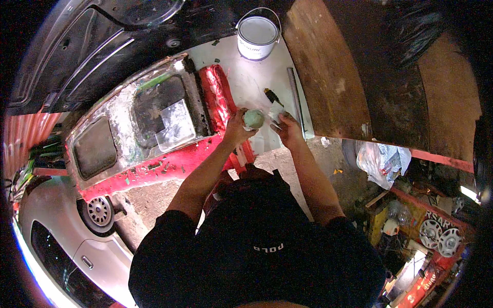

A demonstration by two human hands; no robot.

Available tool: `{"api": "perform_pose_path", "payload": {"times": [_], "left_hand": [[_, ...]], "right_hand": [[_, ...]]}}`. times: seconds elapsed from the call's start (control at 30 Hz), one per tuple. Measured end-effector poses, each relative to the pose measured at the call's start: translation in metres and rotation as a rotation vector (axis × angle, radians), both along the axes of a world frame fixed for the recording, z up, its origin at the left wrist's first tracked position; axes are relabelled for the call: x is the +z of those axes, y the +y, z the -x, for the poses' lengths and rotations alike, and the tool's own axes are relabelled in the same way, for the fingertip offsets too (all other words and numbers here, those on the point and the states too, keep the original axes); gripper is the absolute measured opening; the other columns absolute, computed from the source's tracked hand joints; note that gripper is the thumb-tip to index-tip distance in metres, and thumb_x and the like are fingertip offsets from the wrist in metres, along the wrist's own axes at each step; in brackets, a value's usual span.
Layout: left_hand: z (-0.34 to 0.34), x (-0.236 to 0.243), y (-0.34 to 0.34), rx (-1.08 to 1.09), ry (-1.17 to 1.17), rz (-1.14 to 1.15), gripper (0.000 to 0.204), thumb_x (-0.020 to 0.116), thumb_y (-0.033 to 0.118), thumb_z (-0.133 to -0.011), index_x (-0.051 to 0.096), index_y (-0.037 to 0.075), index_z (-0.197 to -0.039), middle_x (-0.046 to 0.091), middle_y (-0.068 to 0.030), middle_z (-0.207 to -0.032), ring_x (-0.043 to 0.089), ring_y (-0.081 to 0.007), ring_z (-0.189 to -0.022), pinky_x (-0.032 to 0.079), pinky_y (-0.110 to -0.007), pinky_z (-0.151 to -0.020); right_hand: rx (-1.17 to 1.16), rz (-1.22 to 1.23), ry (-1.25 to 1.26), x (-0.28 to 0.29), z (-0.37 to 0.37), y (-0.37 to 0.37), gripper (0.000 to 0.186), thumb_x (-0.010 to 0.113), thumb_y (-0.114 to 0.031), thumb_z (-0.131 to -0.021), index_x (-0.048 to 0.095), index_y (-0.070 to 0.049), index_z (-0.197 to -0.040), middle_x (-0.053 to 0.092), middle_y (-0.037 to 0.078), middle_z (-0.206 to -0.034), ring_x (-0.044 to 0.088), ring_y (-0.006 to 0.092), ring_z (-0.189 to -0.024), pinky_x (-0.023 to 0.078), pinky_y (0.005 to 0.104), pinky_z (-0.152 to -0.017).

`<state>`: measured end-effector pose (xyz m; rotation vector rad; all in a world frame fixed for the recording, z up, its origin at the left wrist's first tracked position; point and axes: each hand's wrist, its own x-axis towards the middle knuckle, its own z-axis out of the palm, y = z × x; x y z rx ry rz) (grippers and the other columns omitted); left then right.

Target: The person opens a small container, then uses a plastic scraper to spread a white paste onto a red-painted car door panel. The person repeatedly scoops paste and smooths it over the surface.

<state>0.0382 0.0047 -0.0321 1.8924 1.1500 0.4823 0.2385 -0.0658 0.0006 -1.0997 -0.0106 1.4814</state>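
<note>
My left hand is closed around a round, pale green thing, perhaps a small tub seen from above or a lump; I cannot tell which. Close by on the right, my right hand pinches a whitish flat piece, whose kind is unclear. Both hands are over a white tabletop. A dark, narrow tool with yellow on it lies just beyond the right hand. Left of my left hand is a red padded piece with whitish smears.
A worn vehicle panel with a clear plastic sheet on it lies at left. A white paint can stands at the far edge, near a grey rod. Brown boards flank the right; a silver car is lower left.
</note>
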Motion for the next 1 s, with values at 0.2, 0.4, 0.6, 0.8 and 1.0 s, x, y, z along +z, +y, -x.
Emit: {"api": "perform_pose_path", "payload": {"times": [0.2,0.4,0.6,0.8,1.0], "left_hand": [[-0.017,-0.054,-0.002,0.026,0.024,-0.044,0.077,0.083,0.024,-0.061,0.043,0.005,-0.125,0.057,-0.0171,-0.116,0.056,-0.0347,-0.108,0.043,-0.044,-0.094],[-0.023,-0.074,-0.005,0.072,0.041,-0.075,0.075,0.083,0.02,-0.06,0.046,0.004,-0.124,0.06,-0.017,-0.11,0.059,-0.0334,-0.103,0.047,-0.042,-0.09],[-0.005,-0.045,-0.005,0.008,0.12,0.09,0.083,0.076,0.017,-0.065,0.034,0.008,-0.136,0.05,-0.0176,-0.128,0.046,-0.0337,-0.121,0.032,-0.049,-0.103],[0.056,0.013,-0.012,0.274,-0.124,-0.07,0.061,0.068,0.007,-0.071,0.046,0.005,-0.127,0.054,-0.0174,-0.121,0.052,-0.0344,-0.112,0.042,-0.041,-0.096],[0.135,0.04,-0.01,0.552,-0.261,-0.058,0.048,0.064,0.005,-0.077,0.051,0.004,-0.123,0.058,-0.0131,-0.115,0.058,-0.0264,-0.101,0.047,-0.035,-0.086]], "right_hand": [[-0.016,0.072,-0.024,-0.022,-0.009,-0.008,0.025,0.064,-0.016,-0.084,0.053,-0.01,-0.106,0.058,0.004,-0.1,0.059,0.0222,-0.098,0.05,0.0401,-0.084],[-0.014,0.066,-0.031,-0.045,-0.012,-0.013,0.036,0.066,-0.018,-0.083,0.051,-0.007,-0.113,0.057,0.008,-0.106,0.06,0.0251,-0.097,0.051,0.0401,-0.08],[-0.013,0.092,-0.071,-0.031,-0.002,-0.012,0.024,0.064,-0.018,-0.085,0.055,-0.012,-0.107,0.06,0.004,-0.1,0.057,0.0201,-0.092,0.048,0.038,-0.079],[0.069,0.057,-0.089,-0.014,0.018,-0.002,0.02,0.065,-0.018,-0.084,0.056,-0.015,-0.102,0.061,0.0,-0.096,0.057,0.0179,-0.088,0.046,0.0353,-0.074],[0.133,-0.07,-0.007,-0.011,0.07,0.025,0.021,0.063,-0.013,-0.085,0.056,-0.011,-0.104,0.062,0.003,-0.096,0.061,0.0194,-0.083,0.052,0.0322,-0.069]]}}
